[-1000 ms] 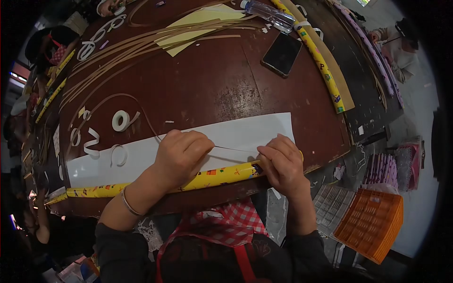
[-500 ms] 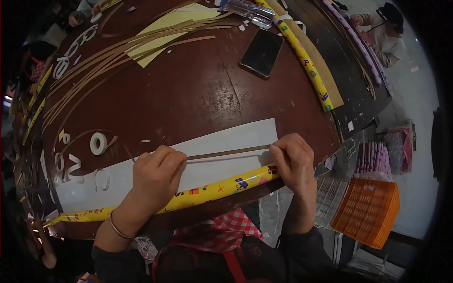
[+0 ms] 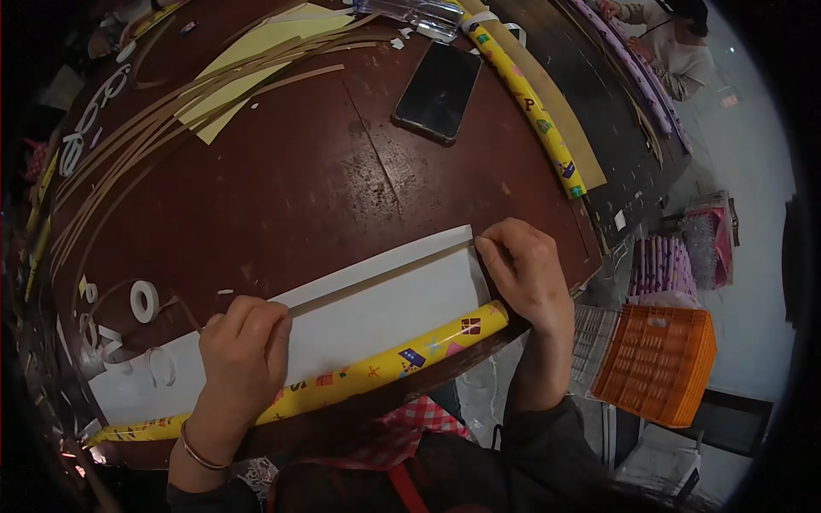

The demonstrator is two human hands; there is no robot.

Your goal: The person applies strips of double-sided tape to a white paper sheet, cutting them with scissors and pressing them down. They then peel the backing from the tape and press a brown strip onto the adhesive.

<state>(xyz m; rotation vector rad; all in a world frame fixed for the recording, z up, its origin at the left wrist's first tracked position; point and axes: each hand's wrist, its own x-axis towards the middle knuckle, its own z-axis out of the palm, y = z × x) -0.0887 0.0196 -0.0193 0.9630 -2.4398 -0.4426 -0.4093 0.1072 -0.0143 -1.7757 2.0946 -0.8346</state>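
Note:
Stretched between my hands is a thin brown strip (image 3: 376,280), lying along the far part of the white sheet (image 3: 402,299). My left hand (image 3: 245,346) pinches the strip near its left part, above the sheet. At the sheet's right edge, my right hand (image 3: 523,269) pinches the strip's right end with thumb and index finger. The sheet's near side runs into a yellow patterned roll (image 3: 376,368) along the table's front edge. White tape curls (image 3: 161,368) lie on the sheet's left part.
A tape roll (image 3: 144,301) sits at left on the table (image 3: 282,188). Farther back are brown strips (image 3: 154,128), yellow paper (image 3: 209,115), a phone (image 3: 437,91) and another yellow roll (image 3: 534,115). An orange basket (image 3: 654,363) stands at right; a co-worker (image 3: 676,51) is beyond.
The strip has come down from above the sheet onto its far part, where a white band now shows beyond it. Both hands have shifted slightly, and the whole view has moved left.

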